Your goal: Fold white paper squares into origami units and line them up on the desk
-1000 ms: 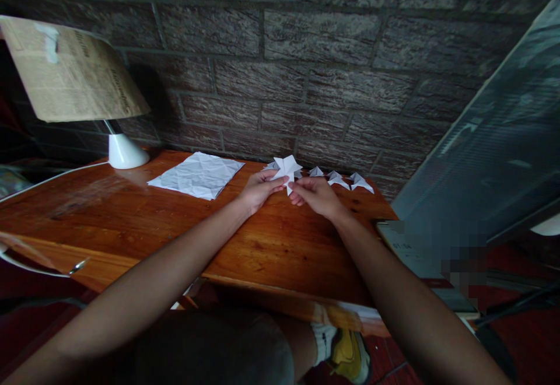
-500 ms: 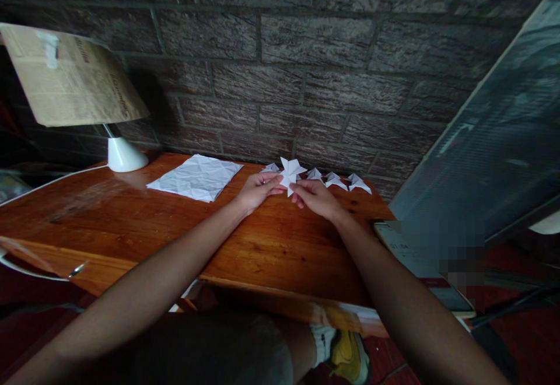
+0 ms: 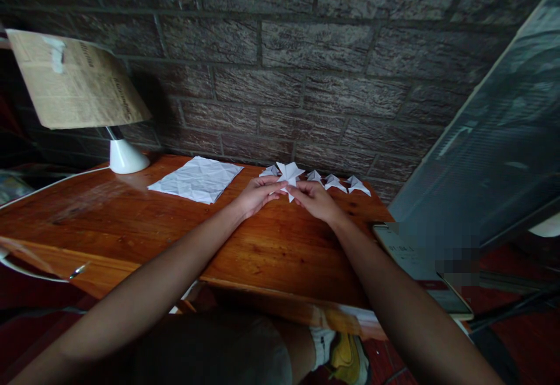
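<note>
A white folded paper star (image 3: 289, 172) is pinched between my two hands above the far part of the wooden table. My left hand (image 3: 259, 194) grips its left side with thumb and fingers. From the right, my right hand (image 3: 315, 199) holds its lower points, thumb on the front face. Behind my hands, along the wall, stand several more white paper stars (image 3: 335, 182), one of them partly covered by the held star. Left of my left hand lies a stack of creased white paper (image 3: 196, 179).
A lamp with a paper-covered shade (image 3: 79, 81) and white base (image 3: 126, 156) stands at the table's (image 3: 144, 221) back left. A tablet-like device (image 3: 405, 248) lies at the right edge. The brick wall (image 3: 280, 93) runs behind, and a translucent panel (image 3: 476, 134) leans at the right.
The star has turned slightly and sits a little lower. My left fingers have shifted nearer its middle, and the right thumb presses closer to the left one.
</note>
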Motion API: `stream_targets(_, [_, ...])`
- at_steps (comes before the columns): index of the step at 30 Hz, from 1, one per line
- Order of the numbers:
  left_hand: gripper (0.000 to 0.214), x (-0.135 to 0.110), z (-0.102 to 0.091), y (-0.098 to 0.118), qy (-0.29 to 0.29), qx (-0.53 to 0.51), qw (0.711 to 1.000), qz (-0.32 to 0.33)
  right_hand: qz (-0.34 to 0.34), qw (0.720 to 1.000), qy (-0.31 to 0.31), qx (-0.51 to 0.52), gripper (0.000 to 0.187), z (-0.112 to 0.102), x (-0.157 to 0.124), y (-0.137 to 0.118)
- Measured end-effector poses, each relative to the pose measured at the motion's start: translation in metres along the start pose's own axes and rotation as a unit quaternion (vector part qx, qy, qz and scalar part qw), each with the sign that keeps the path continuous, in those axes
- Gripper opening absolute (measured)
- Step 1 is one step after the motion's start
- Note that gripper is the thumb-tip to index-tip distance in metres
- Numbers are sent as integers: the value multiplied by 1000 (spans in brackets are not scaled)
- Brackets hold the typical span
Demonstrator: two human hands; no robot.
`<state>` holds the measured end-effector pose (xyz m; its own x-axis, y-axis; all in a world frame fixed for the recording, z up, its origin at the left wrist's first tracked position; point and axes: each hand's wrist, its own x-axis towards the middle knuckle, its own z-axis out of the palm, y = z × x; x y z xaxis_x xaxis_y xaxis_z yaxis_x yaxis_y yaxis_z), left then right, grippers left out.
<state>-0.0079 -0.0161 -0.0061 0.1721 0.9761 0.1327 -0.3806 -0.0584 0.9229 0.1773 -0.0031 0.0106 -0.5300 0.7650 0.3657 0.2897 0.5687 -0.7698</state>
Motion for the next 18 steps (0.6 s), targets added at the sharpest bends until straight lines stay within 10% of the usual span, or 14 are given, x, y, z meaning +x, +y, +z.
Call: stream_targets(18, [36, 3, -3, -6, 8, 3, 1000, -22, 19, 999, 34, 17, 52, -2, -1, 8])
